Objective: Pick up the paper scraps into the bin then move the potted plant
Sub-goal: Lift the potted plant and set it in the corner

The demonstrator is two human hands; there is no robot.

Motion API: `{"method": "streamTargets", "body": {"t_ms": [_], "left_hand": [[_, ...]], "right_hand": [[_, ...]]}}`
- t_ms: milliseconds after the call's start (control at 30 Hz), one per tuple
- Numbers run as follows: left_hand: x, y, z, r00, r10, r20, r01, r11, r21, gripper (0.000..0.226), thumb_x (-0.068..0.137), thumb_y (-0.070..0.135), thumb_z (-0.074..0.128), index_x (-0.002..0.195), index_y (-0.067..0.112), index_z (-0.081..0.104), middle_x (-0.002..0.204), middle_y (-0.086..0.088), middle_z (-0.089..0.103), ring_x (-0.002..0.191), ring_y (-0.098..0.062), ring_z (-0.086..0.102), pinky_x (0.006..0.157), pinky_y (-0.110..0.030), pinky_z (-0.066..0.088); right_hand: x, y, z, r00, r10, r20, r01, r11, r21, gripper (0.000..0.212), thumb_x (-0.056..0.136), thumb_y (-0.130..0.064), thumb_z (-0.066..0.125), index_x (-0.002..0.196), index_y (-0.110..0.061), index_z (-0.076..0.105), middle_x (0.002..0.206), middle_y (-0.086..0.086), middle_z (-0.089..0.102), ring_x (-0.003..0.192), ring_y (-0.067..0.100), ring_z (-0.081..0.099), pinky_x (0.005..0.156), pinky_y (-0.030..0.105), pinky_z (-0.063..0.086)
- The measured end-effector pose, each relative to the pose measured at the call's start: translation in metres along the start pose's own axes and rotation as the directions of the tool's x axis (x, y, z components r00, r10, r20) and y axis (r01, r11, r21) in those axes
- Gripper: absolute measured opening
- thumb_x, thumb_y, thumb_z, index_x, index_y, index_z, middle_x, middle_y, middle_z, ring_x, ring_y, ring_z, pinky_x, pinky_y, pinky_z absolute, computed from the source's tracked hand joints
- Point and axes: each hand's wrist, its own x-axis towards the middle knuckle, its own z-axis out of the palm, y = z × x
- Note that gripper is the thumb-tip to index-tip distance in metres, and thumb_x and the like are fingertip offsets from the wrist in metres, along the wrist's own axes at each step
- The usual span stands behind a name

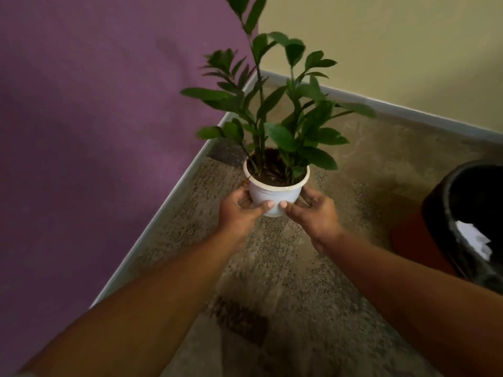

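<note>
Both hands clasp the white pot of the potted plant (275, 148) from either side in the corner where the purple wall (95, 131) meets the cream wall (394, 44). The left hand (239, 210) and right hand (315, 213) curl their fingers around the pot, thumbs pressed on its front. Whether the pot touches the speckled floor (299, 281) is unclear. At right stands the bin (435, 235), black-lined, with white paper scraps (473, 238) inside.

Dim, soft indoor light, motion blur on the leaves (275, 110) and speckled floor (272, 268), wide-angle bending at edges.
</note>
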Motion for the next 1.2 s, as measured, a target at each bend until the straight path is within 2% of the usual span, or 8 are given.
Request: {"method": "streamTargets", "body": {"t_ms": [267, 400, 600, 767, 900, 1000, 1133, 1200], "left_hand": [[-0.093, 0.148, -0.015, 0.996, -0.041, 0.077, 0.043, 0.999, -0.03, 0.059, 0.068, 0.001, 0.083, 0.122, 0.012, 0.061, 0.104, 0.006, 0.068, 0.098, -0.003, 0.065, 0.071, -0.013, 0.054], [-0.102, 0.199, -0.016, 0.994, -0.038, 0.101, 0.044, 0.997, -0.061, 0.063, 0.068, 0.0, 0.083, 0.126, 0.009, 0.059, 0.113, 0.0, 0.068, 0.105, -0.01, 0.066, 0.079, -0.016, 0.055], [-0.064, 0.226, 0.001, 0.993, -0.02, 0.117, 0.03, 0.996, -0.086, 0.065, 0.066, 0.004, 0.085, 0.125, 0.015, 0.059, 0.119, 0.0, 0.068, 0.109, -0.012, 0.065, 0.088, -0.028, 0.055], [-0.01, 0.228, 0.033, 0.994, -0.024, 0.106, 0.033, 0.996, -0.088, 0.067, 0.066, 0.004, 0.085, 0.127, 0.011, 0.059, 0.119, -0.001, 0.068, 0.11, -0.012, 0.065, 0.085, -0.025, 0.056], [0.028, 0.236, 0.052, 0.996, -0.048, 0.073, 0.049, 0.999, -0.013, 0.076, 0.059, 0.023, 0.09, 0.128, 0.019, 0.059, 0.124, 0.001, 0.066, 0.113, -0.013, 0.063, 0.088, -0.036, 0.057], [0.048, 0.248, 0.064, 0.997, -0.061, 0.057, 0.06, 0.998, 0.025, 0.076, 0.06, 0.023, 0.09, 0.13, 0.019, 0.059, 0.125, 0.0, 0.065, 0.115, -0.015, 0.063, 0.083, -0.032, 0.058], [0.072, 0.257, 0.078, 0.997, -0.073, 0.036, 0.072, 0.997, 0.037, 0.068, 0.068, 0.011, 0.085, 0.131, 0.016, 0.058, 0.125, -0.001, 0.064, 0.113, -0.016, 0.061, 0.065, -0.014, 0.054], [0.084, 0.257, 0.083, 0.997, -0.078, 0.029, 0.078, 0.997, 0.013, 0.068, 0.069, 0.006, 0.083, 0.131, 0.014, 0.057, 0.126, -0.002, 0.063, 0.114, -0.017, 0.06, 0.062, -0.011, 0.052]], "right_hand": [[-0.098, -0.152, 0.024, 0.997, 0.036, -0.069, -0.036, 0.999, 0.008, 0.066, 0.075, 0.002, 0.078, 0.136, -0.005, 0.054, 0.128, 0.007, 0.066, 0.117, 0.019, 0.064, 0.095, 0.04, 0.054], [-0.108, -0.206, 0.032, 0.995, -0.018, -0.097, 0.013, 0.999, -0.048, 0.062, 0.074, 0.001, 0.079, 0.132, -0.007, 0.058, 0.123, 0.003, 0.069, 0.112, 0.015, 0.066, 0.089, 0.031, 0.057], [-0.073, -0.239, 0.025, 0.991, -0.073, -0.108, 0.069, 0.997, -0.036, 0.065, 0.073, 0.001, 0.08, 0.133, -0.008, 0.058, 0.126, 0.001, 0.068, 0.117, 0.014, 0.064, 0.091, 0.033, 0.055], [-0.014, -0.246, 0.0, 0.992, -0.058, -0.11, 0.055, 0.998, -0.025, 0.063, 0.072, 0.005, 0.079, 0.131, -0.004, 0.058, 0.125, 0.004, 0.068, 0.117, 0.015, 0.064, 0.095, 0.035, 0.054], [0.031, -0.257, -0.021, 0.997, -0.027, -0.075, 0.026, 1.0, -0.014, 0.061, 0.072, 0.007, 0.078, 0.129, -0.003, 0.06, 0.122, 0.002, 0.07, 0.114, 0.013, 0.066, 0.091, 0.031, 0.056], [0.06, -0.269, -0.034, 0.998, -0.007, -0.056, 0.006, 1.0, -0.018, 0.062, 0.07, 0.007, 0.08, 0.128, -0.005, 0.061, 0.12, 0.0, 0.07, 0.114, 0.013, 0.066, 0.086, 0.028, 0.057], [0.092, -0.28, -0.044, 1.0, 0.012, -0.028, -0.013, 0.999, -0.049, 0.068, 0.065, -0.004, 0.088, 0.126, -0.007, 0.06, 0.121, 0.003, 0.07, 0.114, 0.018, 0.066, 0.095, 0.046, 0.054], [0.105, -0.283, -0.046, 0.999, 0.014, -0.051, -0.018, 0.997, -0.072, 0.062, 0.064, -0.001, 0.087, 0.12, -0.012, 0.063, 0.115, -0.002, 0.072, 0.111, 0.013, 0.067, 0.097, 0.046, 0.053]]}}
